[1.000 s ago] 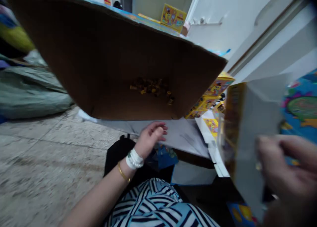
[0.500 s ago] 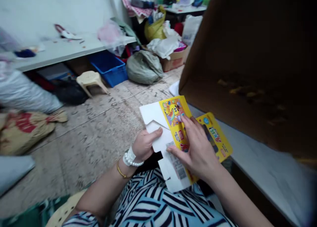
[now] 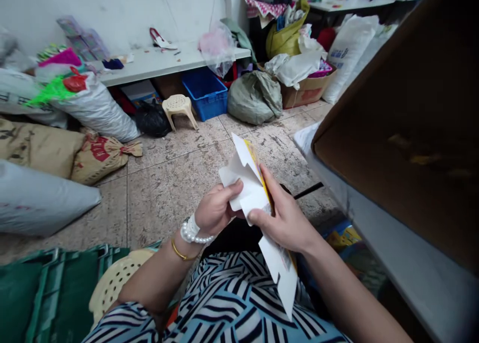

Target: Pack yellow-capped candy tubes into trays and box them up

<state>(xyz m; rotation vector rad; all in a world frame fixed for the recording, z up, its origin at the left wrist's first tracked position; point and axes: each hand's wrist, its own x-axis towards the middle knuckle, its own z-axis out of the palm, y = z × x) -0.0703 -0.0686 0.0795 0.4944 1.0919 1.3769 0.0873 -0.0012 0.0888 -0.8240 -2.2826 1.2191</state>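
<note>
A die-cut paperboard box blank point(image 3: 245, 183), white on this side with a yellow printed face, is folded partly closed between my hands. My left hand point(image 3: 217, 208) pinches its white flaps from the left, with a pearl bracelet and a gold bangle on the wrist. My right hand point(image 3: 280, 220) grips the folded middle, thumb on the white side. A lower white flap point(image 3: 280, 278) hangs below that hand, pointing down over my striped lap. Most of the yellow print is turned away and hidden.
A large brown cardboard carton point(image 3: 396, 153) looms at the right, above a white-topped bench point(image 3: 404, 243). Sacks point(image 3: 48, 153) lie on the tiled floor at left, with a blue crate point(image 3: 205, 94) and a small stool point(image 3: 178, 108) beyond. A green crate point(image 3: 48, 288) sits low left.
My view has swung from the carton's inside to the floor and back wall. The box blank, spread flat half a second ago, is now folded, with its yellow face mostly turned away.
</note>
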